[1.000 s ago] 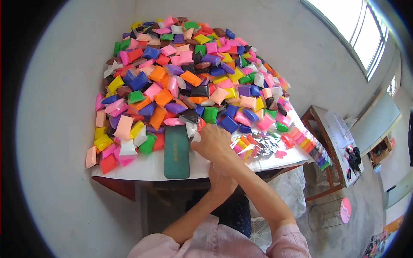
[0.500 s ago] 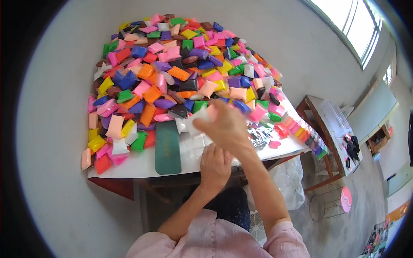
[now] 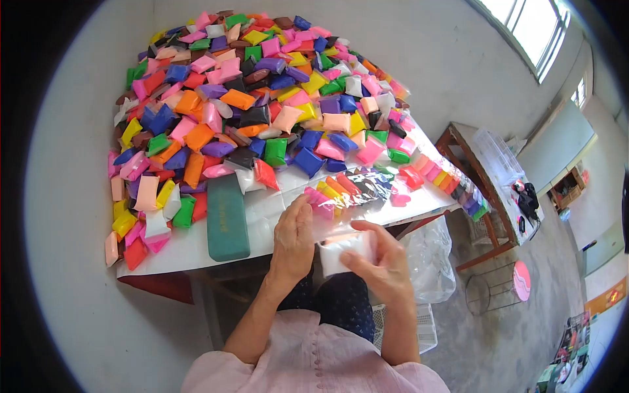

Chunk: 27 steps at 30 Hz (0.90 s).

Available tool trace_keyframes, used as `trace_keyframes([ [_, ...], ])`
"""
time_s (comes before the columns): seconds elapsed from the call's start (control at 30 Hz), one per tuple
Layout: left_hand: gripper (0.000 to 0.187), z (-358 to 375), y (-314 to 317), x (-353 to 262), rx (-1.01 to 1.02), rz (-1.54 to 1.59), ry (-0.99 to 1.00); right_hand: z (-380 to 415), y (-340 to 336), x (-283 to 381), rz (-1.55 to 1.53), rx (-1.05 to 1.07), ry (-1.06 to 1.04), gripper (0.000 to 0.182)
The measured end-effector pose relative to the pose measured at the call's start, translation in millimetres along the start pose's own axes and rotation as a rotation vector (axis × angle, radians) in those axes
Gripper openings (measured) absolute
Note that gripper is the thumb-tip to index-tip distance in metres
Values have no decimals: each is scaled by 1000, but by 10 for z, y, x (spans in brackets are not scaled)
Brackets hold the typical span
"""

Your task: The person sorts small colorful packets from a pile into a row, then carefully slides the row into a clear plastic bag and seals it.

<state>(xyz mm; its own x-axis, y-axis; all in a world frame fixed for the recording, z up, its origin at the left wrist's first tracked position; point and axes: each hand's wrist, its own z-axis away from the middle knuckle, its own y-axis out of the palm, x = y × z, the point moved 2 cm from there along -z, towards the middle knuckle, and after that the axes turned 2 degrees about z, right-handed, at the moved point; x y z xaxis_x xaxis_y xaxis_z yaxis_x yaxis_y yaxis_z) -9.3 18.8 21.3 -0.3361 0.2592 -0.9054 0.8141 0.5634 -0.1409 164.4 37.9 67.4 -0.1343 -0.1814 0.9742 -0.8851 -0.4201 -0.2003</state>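
A big heap of small coloured clay packets (image 3: 262, 98) covers a white table (image 3: 216, 252). My right hand (image 3: 385, 270) holds a white packet (image 3: 341, 254) just below the table's near edge. My left hand (image 3: 293, 237) grips the near end of a clear plastic bag (image 3: 354, 188), which lies on the table and holds a row of several coloured packets. The white packet sits at the bag's near end, between my two hands.
A dark green flat case (image 3: 227, 218) lies on the table left of my hands. A row of packed colours (image 3: 452, 187) lines the table's right edge. A wooden side table (image 3: 481, 164) with a clear box stands to the right, with a wire basket (image 3: 488, 304) on the floor.
My right hand picked a white packet off the heap and drew back to the table's near edge. My left hand came up onto the clear bag. The view has tilted downward.
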Motion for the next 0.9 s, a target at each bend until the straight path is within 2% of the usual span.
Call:
trace_keyframes([
  [0.1, 49, -11, -17, -54, 32, 100, -55, -88, 183, -37, -66, -5, -26, 58],
  [0.13, 50, -17, -23, -38, 47, 65, -32, -76, 176, -58, -3, -13, -75, 56],
  [0.2, 51, -28, -44, 32, 78, -1, 15, 64, 159, -142, -69, -26, -24, 57],
  [0.3, 61, -25, -70, -7, 108, 44, -90, 141, 118, -252, -134, 10, 54, 56],
  [0.4, 68, -26, -84, 12, 142, -91, 10, -14, 112, -283, -220, 34, 103, 53],
  [0.53, 72, -17, -40, 97, 119, 106, -122, -268, 277, -406, -397, -7, 62, 50],
  [0.6, 74, 9, -67, -29, 146, 181, -206, -301, 401, -378, -443, -61, -45, 51],
  [0.67, 71, 8, -62, 24, 116, 196, -157, -336, 476, -332, -435, -90, -89, 55],
  [0.77, 72, 8, -48, 1, 80, 296, -148, -347, 516, -259, -279, -177, -301, 55],
  [0.9, 73, 31, -48, -123, 84, 390, -91, -338, 590, -181, -325, -210, -316, 56],
])
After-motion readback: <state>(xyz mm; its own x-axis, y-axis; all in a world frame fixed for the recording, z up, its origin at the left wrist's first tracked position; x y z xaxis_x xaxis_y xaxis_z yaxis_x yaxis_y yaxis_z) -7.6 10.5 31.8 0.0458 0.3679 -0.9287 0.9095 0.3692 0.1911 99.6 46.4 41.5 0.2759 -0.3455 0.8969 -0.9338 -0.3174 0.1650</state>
